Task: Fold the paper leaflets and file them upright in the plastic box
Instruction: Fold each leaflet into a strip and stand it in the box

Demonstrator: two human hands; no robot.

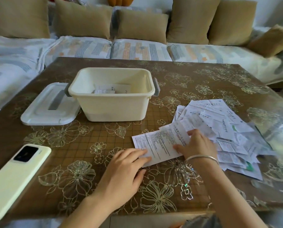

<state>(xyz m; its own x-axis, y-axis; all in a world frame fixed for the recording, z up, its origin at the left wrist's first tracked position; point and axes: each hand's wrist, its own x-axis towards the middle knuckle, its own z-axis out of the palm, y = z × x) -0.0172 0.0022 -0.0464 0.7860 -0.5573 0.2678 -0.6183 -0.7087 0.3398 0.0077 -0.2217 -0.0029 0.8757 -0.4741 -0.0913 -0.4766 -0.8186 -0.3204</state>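
Note:
A creased white paper leaflet (157,143) with small print lies flat on the table in front of me. My left hand (126,168) rests on its near left corner with fingers stretched out. My right hand (198,143) presses on its right end with thumb and fingers spread. A loose pile of leaflets (228,129) spreads to the right, partly under my right hand. The cream plastic box (112,102) stands open farther back, with a few folded leaflets (111,90) inside.
The box's white lid (43,111) lies flat to the left of the box. A pale yellow phone (14,178) lies face down at the near left. The table (71,153) has a brown floral cover. A sofa with cushions runs behind it.

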